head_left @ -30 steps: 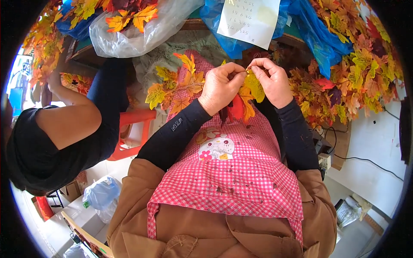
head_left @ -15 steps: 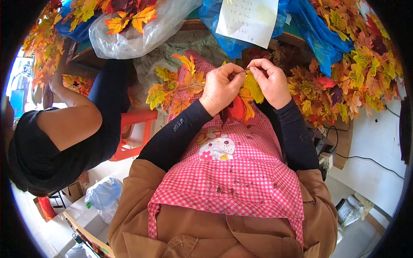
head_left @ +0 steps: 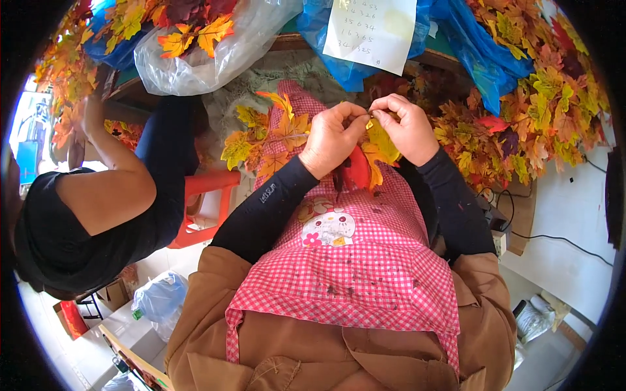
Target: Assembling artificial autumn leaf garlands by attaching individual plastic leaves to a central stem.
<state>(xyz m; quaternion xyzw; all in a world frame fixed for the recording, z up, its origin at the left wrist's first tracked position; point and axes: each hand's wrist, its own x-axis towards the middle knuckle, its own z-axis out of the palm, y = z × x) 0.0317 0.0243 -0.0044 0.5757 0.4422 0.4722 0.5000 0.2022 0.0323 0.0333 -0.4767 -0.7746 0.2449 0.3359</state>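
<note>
L. grip (head_left: 331,138) & R. grip (head_left: 411,132): both pinched narrow on leaf sprig (head_left: 291,130), tips nearly meeting. Sprig leaves: L. of & below grips, over chkd. apron (head_left: 355,270). Leaf pile (head_left: 535,127): R. of R. grip.

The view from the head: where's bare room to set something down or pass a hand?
Bare: the checked apron between the dark sleeves, below the left hand and right hand; the pale surface at right, between leaf pile and black cable. Crowded: the table, under the clear bag, blue bags and paper.
</note>
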